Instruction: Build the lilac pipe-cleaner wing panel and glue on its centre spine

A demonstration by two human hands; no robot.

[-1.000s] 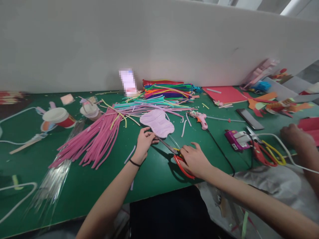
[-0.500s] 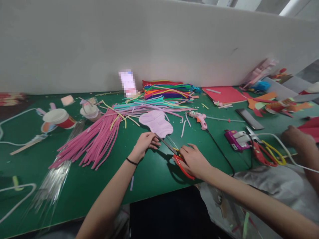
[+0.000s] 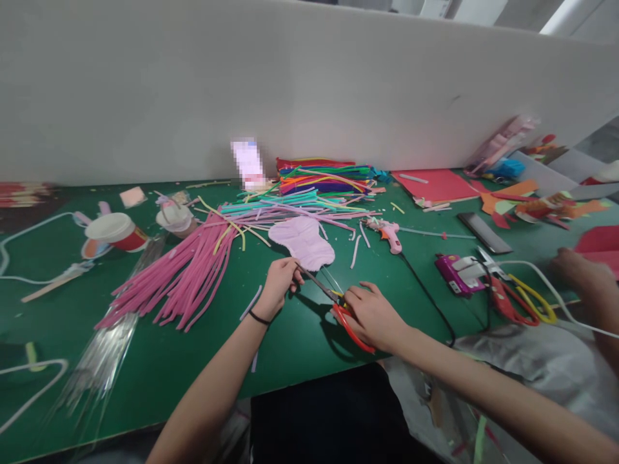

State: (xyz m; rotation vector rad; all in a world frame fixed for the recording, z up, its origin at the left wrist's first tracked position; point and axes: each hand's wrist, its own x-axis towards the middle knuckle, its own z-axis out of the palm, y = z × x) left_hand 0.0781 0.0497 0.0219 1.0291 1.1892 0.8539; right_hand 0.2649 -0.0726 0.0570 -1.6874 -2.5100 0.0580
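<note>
My right hand is closed round the red handles of a pair of scissors, whose blades point up and left toward my left hand. My left hand is curled in a pinch at the blade tips, just below a pale pink padded shape lying on the green table. What the left fingers pinch is too small to make out. A black band circles my left wrist.
A fan of pink pipe cleaners lies left of my hands, mixed coloured ones behind. A pink glue gun, its black cord, a purple tool, red-yellow scissors, paper cups and another person's hand surround them.
My left hand shifted slightly down and toward the scissor tips and back; the scissors stayed in my right hand. The other person's hand at right moved a little.
</note>
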